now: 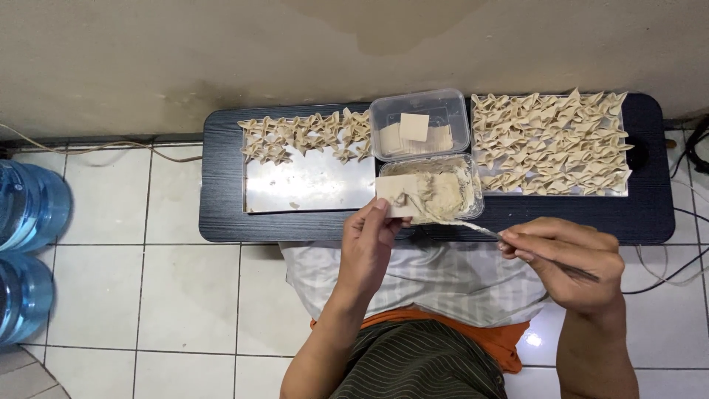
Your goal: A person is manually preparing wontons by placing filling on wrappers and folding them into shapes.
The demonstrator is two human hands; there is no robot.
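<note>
My left hand (367,247) holds a pale square dough wrapper (396,198) with a dab of filling on it, just in front of a clear tub of pale filling (442,189). My right hand (565,260) grips a thin metal utensil (473,228) whose tip reaches toward the wrapper. Behind the filling tub sits a clear tub of wrapper sheets (419,125). The left metal tray (310,185) carries two rows of folded dumplings (306,134) along its far side. The right tray (583,192) is packed with folded dumplings (550,140).
Everything rests on a low dark table (221,177) against a beige wall. Two blue water bottles (29,251) lie on the white tiled floor at the left. Cables (683,266) run across the floor at the right. A pale cloth (436,284) covers my lap.
</note>
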